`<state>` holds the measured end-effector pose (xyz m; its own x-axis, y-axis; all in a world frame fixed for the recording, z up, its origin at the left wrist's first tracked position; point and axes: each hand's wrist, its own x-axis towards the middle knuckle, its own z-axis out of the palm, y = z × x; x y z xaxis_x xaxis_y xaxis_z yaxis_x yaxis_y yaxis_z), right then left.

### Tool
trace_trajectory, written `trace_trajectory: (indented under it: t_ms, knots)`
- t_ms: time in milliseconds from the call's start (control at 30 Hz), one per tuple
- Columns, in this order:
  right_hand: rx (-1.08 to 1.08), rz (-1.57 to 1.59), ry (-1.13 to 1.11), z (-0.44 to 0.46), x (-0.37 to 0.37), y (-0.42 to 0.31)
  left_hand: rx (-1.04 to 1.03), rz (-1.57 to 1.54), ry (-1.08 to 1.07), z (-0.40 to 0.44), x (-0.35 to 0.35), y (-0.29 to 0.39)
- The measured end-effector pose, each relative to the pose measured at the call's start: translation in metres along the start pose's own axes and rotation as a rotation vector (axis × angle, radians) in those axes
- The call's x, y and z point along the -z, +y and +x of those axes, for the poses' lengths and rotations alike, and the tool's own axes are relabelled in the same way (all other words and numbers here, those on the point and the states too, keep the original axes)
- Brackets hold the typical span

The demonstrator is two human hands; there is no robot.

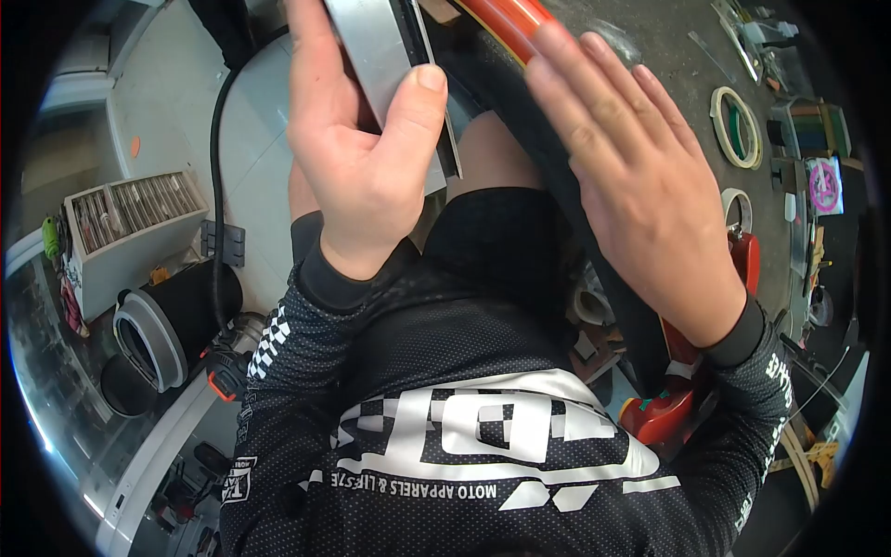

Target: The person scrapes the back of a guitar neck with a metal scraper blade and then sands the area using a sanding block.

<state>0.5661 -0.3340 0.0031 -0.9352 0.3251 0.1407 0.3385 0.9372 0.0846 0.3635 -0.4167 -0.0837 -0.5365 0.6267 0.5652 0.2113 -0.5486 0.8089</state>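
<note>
My left hand (371,158) is wrapped round a long silver metal bar (376,56) with a dark edge strip, its thumb lying across the bar's face. The bar runs up and out of the top of the view. My right hand (640,176) lies palm down with its fingers stretched out, its fingertips at a glossy orange-red curved part (506,23) at the top. What lies under the right palm is hidden. A black padded edge (594,251) passes below the right hand, over my lap.
At the left stand a white box of upright sleeves (139,218), a black bin (176,316) and a black hose (219,186). Tape rolls (738,127) lie at the right, near a crowded bench. Red glossy parts (659,418) sit beside my right forearm.
</note>
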Motion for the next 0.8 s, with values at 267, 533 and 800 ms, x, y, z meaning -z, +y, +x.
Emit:
trace_trajectory:
  t_ms: [267,533,800]
  knots:
    - [0.08,0.344,0.163,-0.016,0.004,0.021,-0.148,0.369,-0.369,0.001,0.009,0.01]
    - [-0.29,0.417,-0.059,-0.02,-0.002,0.018,-0.284,0.422,-0.401,-0.037,0.005,-0.025]
    - [-0.31,0.369,-0.104,-0.019,-0.005,0.018,-0.434,0.387,-0.269,-0.016,-0.013,-0.045]
